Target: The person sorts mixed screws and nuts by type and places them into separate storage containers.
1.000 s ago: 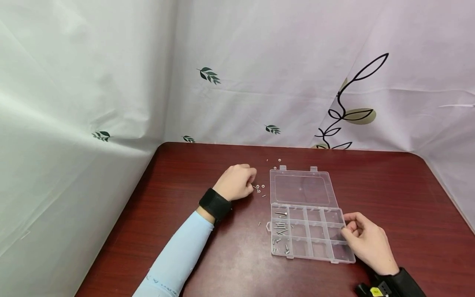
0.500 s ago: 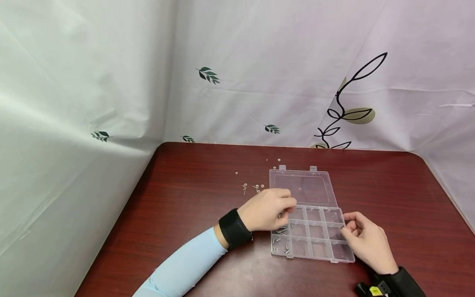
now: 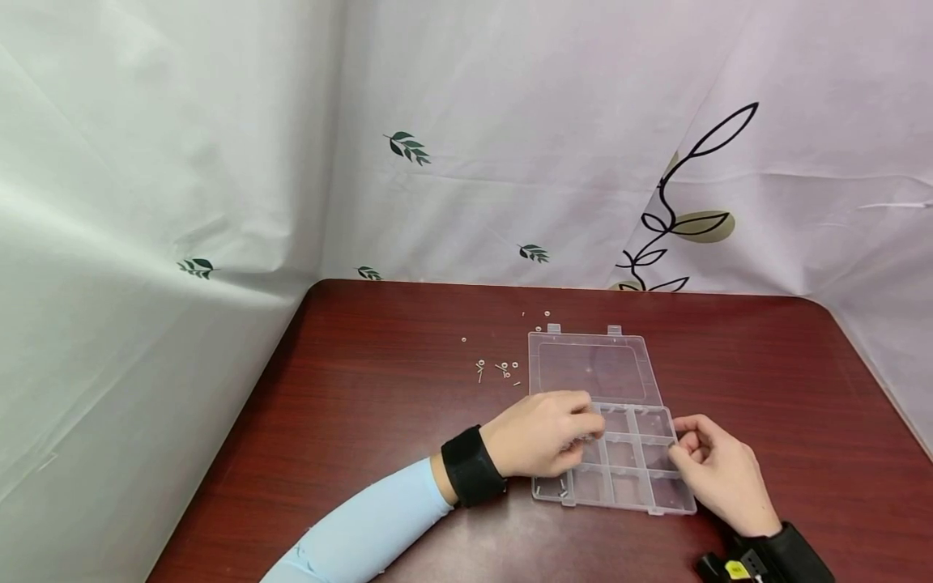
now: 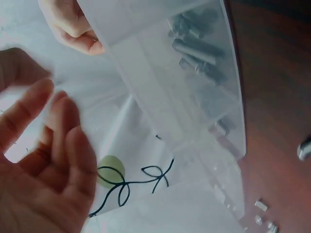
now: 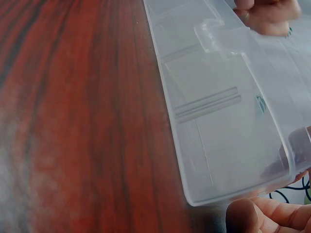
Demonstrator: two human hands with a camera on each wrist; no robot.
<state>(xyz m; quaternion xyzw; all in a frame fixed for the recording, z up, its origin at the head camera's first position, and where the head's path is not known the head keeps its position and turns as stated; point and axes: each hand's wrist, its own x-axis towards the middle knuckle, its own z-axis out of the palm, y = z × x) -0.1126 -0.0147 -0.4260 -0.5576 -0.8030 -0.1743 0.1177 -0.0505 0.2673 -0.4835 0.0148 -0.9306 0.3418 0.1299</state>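
A clear plastic compartment box (image 3: 628,486) lies with its lid (image 3: 592,370) folded back on the table. My left hand (image 3: 543,433) hovers over its left columns, fingers bent. In the left wrist view, the thumb and fingertips of the left hand (image 4: 53,145) are close together and blurred; anything small between them cannot be made out. Screws (image 4: 197,51) lie in the left compartments, partly hidden by that hand in the head view. My right hand (image 3: 729,478) holds the box's right edge with thumb and index finger; its thumb (image 5: 243,217) shows beside the wall in the right wrist view.
Small washers or nuts (image 3: 514,365) and thin screws (image 3: 480,372) are scattered on the brown table (image 3: 394,356) left of the lid. A few more tiny pieces (image 3: 547,313) lie behind it. A patterned white curtain (image 3: 466,162) hangs behind the table.
My left hand has moved from the scattered pieces on the table, rightward and nearer, to over the box's left compartments. The right hand stays on the box's edge.
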